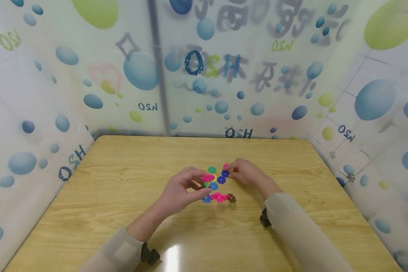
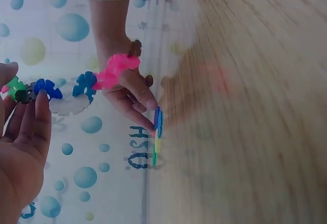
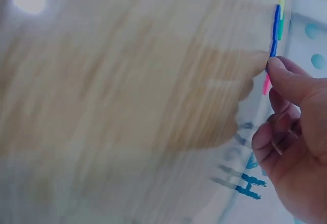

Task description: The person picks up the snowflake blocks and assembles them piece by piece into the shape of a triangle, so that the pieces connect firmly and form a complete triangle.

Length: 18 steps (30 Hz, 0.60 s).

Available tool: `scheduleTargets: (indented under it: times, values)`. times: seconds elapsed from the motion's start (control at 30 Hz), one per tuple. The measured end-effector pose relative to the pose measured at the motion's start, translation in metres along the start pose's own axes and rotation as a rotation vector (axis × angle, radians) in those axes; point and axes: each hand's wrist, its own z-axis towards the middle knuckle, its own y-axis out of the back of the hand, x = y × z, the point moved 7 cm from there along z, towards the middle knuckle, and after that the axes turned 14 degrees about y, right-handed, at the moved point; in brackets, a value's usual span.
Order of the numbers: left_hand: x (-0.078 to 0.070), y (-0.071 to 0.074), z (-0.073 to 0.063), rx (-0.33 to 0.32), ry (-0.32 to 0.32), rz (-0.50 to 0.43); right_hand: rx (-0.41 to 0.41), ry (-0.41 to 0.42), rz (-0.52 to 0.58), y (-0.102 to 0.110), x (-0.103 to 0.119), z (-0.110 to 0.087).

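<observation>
Above the counter (image 1: 132, 166), 2 forearms (image 1: 145, 223) reach in, left hand (image 1: 179, 190) curved, right hand (image 1: 247, 172) facing it. The left grip clamps a longer chain (image 2: 110, 77), its pieces (image 1: 232, 198) too overlapped to count; the right pinches a smaller cluster (image 1: 221, 180) between the hands, showing 6 flower-shaped pieces: 2 dark blue, 1 light blue, 1 pink, 1 yellow, 1 green.

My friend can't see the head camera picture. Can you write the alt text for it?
A person's left hand holds a chain of flower-shaped pieces, while the right hand pinches a second colourful group of joined pieces, both over a wooden table. Behind it are pale walls with blue and green bubbles.
</observation>
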Motion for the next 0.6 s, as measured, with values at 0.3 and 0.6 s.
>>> scheduleTargets:
  times: [0.3, 0.6]
  values:
    - [0.001, -0.008, 0.002, 0.028, 0.048, -0.037, 0.021, -0.048, 0.054, 0.0, -0.002, -0.01]
    - [0.002, -0.015, 0.003, 0.031, 0.065, -0.062, 0.024, -0.05, 0.037, 0.0, 0.001, -0.016]
